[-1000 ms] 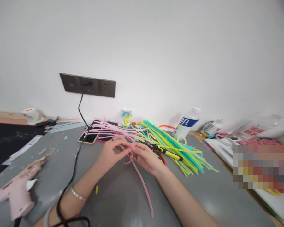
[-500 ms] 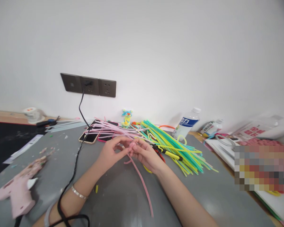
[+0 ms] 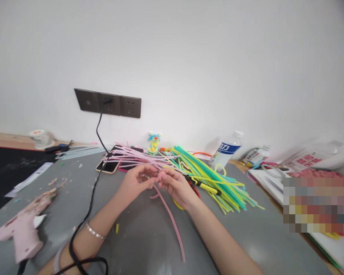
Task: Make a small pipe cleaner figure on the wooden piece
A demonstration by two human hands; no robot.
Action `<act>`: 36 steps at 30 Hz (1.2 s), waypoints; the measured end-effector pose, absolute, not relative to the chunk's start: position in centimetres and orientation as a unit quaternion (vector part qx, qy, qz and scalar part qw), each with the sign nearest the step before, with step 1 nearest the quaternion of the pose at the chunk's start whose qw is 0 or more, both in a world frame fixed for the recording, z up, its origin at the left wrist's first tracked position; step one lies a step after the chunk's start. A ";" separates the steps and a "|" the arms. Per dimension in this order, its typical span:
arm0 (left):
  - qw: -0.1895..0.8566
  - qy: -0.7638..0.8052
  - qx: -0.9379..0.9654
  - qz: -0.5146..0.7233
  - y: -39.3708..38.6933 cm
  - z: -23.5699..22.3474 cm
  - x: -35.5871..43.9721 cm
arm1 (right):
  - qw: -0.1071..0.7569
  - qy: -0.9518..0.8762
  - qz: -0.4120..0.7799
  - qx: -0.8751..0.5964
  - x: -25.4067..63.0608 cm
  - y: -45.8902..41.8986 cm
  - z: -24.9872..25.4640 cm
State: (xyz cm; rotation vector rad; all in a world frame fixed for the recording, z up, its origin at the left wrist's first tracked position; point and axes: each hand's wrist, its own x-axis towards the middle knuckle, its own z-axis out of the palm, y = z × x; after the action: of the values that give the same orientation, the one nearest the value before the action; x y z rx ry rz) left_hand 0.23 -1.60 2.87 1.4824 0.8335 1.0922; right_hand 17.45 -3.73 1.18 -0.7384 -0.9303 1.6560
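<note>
Both of my hands meet over the grey table (image 3: 149, 236). My left hand (image 3: 137, 182) and my right hand (image 3: 176, 187) pinch the coiled top end of a pink pipe cleaner (image 3: 169, 215), a small pink spiral between the fingertips. Its long tail trails toward me across the table. Just behind my hands lies a pile of pink pipe cleaners (image 3: 132, 156), and to the right a pile of green and yellow pipe cleaners (image 3: 212, 175). Yellow-handled pliers (image 3: 202, 185) lie beside my right hand.
A pink glue gun (image 3: 23, 229) lies at the left with its black cord (image 3: 86, 214) running to a wall socket (image 3: 109, 104). A phone (image 3: 109, 165), a small pipe-cleaner figure (image 3: 153, 142), a water bottle (image 3: 226, 149) and papers (image 3: 275, 177) stand around.
My fingers have turned the pink pipe cleaner's end into a tighter coil. My hands have lifted slightly; the tail has shifted a little.
</note>
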 end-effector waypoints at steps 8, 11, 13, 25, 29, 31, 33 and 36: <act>0.559 0.370 0.608 0.426 -1.6 3.0 0.4 | 0.551 -0.384 0.669 -0.319 16.7 -4.0 1.3; 0.547 0.377 0.610 0.431 -1.5 2.7 0.3 | 0.548 -0.407 0.655 -0.325 16.9 -4.0 1.3; 0.540 0.379 0.612 0.437 -1.5 2.5 0.3 | 0.548 -0.420 0.644 -0.329 17.0 -4.0 1.3; 0.532 0.363 0.626 0.440 -1.4 2.4 0.1 | 0.559 -0.462 0.590 -0.355 17.1 -3.8 1.3; 0.525 0.365 0.629 0.442 -1.4 2.2 0.1 | 0.567 -0.462 0.580 -0.359 17.2 -3.8 1.2; 0.520 0.360 0.635 0.444 -1.3 2.1 0.1 | 0.570 -0.460 0.577 -0.361 17.2 -3.8 1.2; 0.520 0.353 0.637 0.447 -1.3 2.0 0.1 | 0.570 -0.457 0.578 -0.363 17.2 -3.8 1.3; 0.524 0.343 0.636 0.451 -1.3 2.0 0.1 | 0.567 -0.453 0.585 -0.362 17.1 -3.9 1.5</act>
State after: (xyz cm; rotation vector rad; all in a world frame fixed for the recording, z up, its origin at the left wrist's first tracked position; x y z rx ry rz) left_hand 0.05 -1.26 1.97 1.5228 0.8216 1.0788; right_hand 17.14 -3.86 1.53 -0.8509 -1.0650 1.3748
